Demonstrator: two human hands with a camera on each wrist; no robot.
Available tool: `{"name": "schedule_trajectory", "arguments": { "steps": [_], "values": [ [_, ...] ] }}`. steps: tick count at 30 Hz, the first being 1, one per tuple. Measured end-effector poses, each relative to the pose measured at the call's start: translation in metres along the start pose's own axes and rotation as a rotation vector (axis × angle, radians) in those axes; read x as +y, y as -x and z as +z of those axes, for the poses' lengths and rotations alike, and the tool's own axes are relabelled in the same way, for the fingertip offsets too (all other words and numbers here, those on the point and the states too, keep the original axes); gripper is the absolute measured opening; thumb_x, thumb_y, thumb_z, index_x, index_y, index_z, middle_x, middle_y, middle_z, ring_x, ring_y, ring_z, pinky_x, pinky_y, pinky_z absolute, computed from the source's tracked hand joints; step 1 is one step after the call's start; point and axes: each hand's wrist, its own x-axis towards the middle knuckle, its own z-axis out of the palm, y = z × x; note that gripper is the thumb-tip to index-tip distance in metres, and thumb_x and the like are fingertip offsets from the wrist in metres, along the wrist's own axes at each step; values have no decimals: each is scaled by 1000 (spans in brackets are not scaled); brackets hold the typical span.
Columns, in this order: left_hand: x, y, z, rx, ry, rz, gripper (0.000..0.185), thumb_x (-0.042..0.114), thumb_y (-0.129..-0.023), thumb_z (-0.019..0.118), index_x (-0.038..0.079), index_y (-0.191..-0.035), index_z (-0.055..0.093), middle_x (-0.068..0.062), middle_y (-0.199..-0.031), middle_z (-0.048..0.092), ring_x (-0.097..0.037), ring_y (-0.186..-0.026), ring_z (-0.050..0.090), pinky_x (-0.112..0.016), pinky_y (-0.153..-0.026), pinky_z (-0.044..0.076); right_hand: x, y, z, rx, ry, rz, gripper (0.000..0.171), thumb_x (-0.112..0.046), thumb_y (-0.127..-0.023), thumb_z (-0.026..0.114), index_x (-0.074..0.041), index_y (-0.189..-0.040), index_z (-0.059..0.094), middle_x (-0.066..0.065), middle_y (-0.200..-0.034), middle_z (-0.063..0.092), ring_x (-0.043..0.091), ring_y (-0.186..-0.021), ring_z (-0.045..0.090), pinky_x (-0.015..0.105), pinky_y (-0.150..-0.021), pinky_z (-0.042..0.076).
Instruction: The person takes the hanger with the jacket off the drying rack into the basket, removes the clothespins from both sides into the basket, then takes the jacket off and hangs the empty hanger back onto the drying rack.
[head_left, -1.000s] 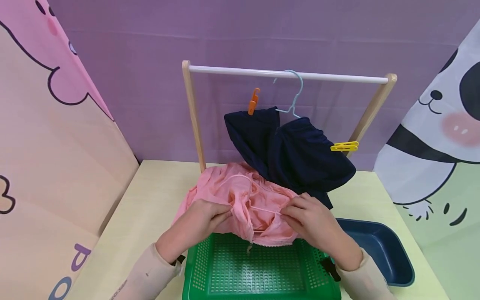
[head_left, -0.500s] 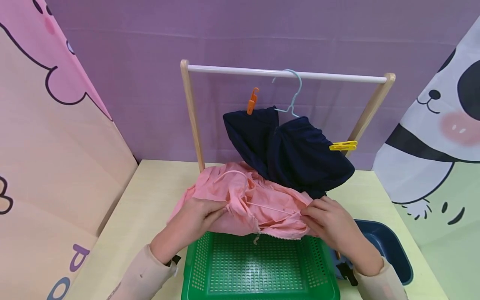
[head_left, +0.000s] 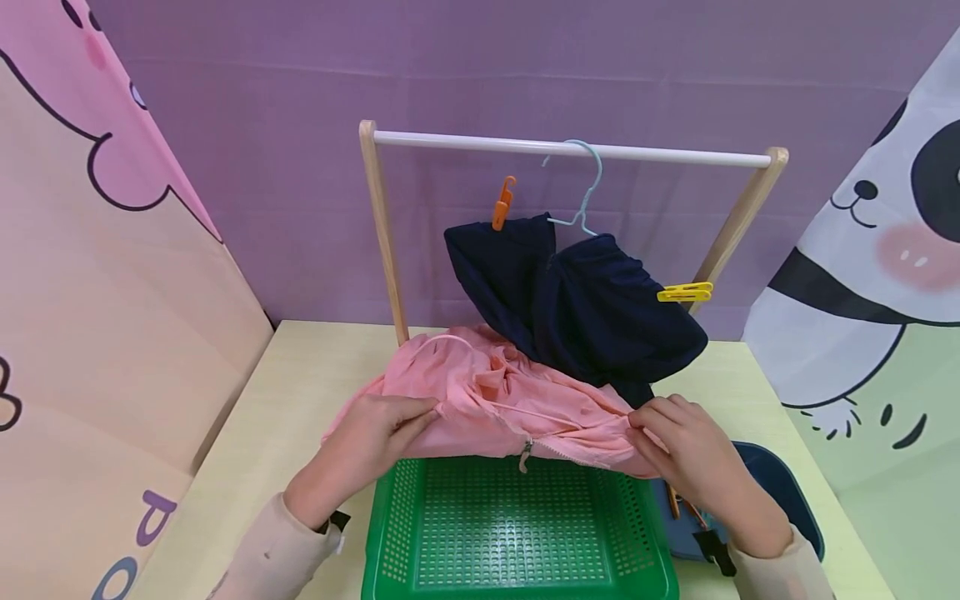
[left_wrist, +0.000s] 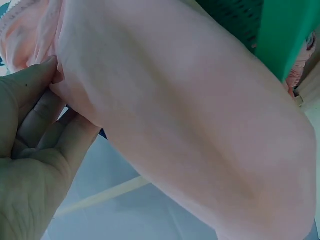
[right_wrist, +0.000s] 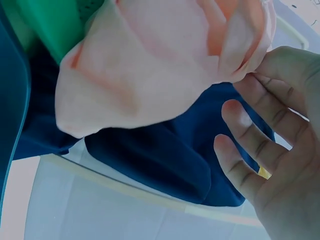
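Observation:
A pink zip-up garment [head_left: 495, 400] is stretched above the far edge of a green mesh basket [head_left: 517, 533]. My left hand [head_left: 382, 429] pinches its left end, thumb and fingers closed on the cloth [left_wrist: 165, 115]. My right hand [head_left: 675, 442] pinches the right end; in the right wrist view thumb and forefinger pinch the pink fabric [right_wrist: 165, 65] while the other fingers [right_wrist: 245, 150] stay spread. A thin pink hanger [head_left: 450, 340] shows inside the garment. Behind, a dark navy garment [head_left: 577, 304] hangs from a light blue hanger [head_left: 585, 187] on the rack.
A wooden rack with a white rail [head_left: 570, 150] stands at the table's back. An orange peg [head_left: 504, 202] and a yellow peg [head_left: 684, 292] clip the navy cloth. A dark blue tray [head_left: 780, 492] lies right of the basket. Printed panels flank the table [head_left: 300, 392].
Both hands have moved apart, left hand leftward and right hand rightward, pulling the pink garment wider and flatter. The zipper pull now hangs at the basket's far rim.

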Motion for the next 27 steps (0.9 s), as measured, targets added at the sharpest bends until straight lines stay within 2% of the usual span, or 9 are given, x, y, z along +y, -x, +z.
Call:
{"name": "schedule_trajectory", "arguments": {
  "steps": [2,8,11,14,16,18,21,23,27],
  "values": [
    [-2,2,-1,8,4,-5,16,7,-88,77,12,-103,80,5,-85,74,2,-64,55,-25,-62,52,1,2,0,7,-13,12,54,-49,-106,36,-10,-92,71,0,-88,65,17,-78,54,34,-64,51],
    [-8,8,-2,49,36,20,18,5,-87,77,12,-103,80,4,-91,75,2,-66,57,-23,-59,50,5,6,-1,41,-63,21,51,-48,-106,37,-10,-94,70,-3,-90,65,16,-79,54,31,-68,51],
    [-11,12,-2,76,45,42,21,1,-85,78,9,-104,80,1,-96,76,0,-71,61,-24,-61,53,7,8,-1,49,-84,30,35,-39,-105,52,-11,-95,70,-4,-91,65,16,-80,55,21,-74,47],
    [-13,15,-2,103,49,45,23,0,-83,79,7,-105,80,-2,-97,76,-2,-75,65,-24,-63,54,6,11,0,42,-112,62,8,-16,-93,72,-10,-97,69,-2,-94,66,16,-83,57,10,-83,43],
    [-14,15,-2,121,59,42,23,0,-83,80,5,-105,79,-3,-98,76,-2,-72,64,-22,-60,52,5,12,1,35,-153,100,21,0,-83,77,-8,-100,69,-1,-96,67,15,-84,59,7,-86,42],
    [-14,15,-1,142,65,36,23,1,-83,80,4,-105,79,-4,-98,76,-2,-73,65,-21,-59,51,4,13,3,38,-207,145,29,8,-78,77,-8,-101,68,-3,-96,67,13,-81,60,8,-83,45],
    [-13,15,0,166,87,13,23,2,-83,80,4,-105,79,-4,-98,76,-3,-71,64,-20,-57,49,2,15,6,56,-320,215,31,13,-81,73,-7,-103,67,-6,-89,65,8,-71,58,12,-70,50],
    [-12,13,1,177,90,-1,22,2,-83,80,4,-105,79,-4,-99,75,-6,-76,68,-22,-61,53,1,17,8,71,-383,256,29,14,-83,71,-8,-103,67,-6,-84,64,7,-66,57,15,-63,52],
    [-9,11,2,178,84,-28,21,4,-84,80,5,-105,79,-4,-100,75,-14,-86,72,-31,-68,58,0,19,12,93,-447,337,24,11,-87,69,-6,-104,68,1,-87,69,7,-66,62,17,-63,54]
  ]
}}
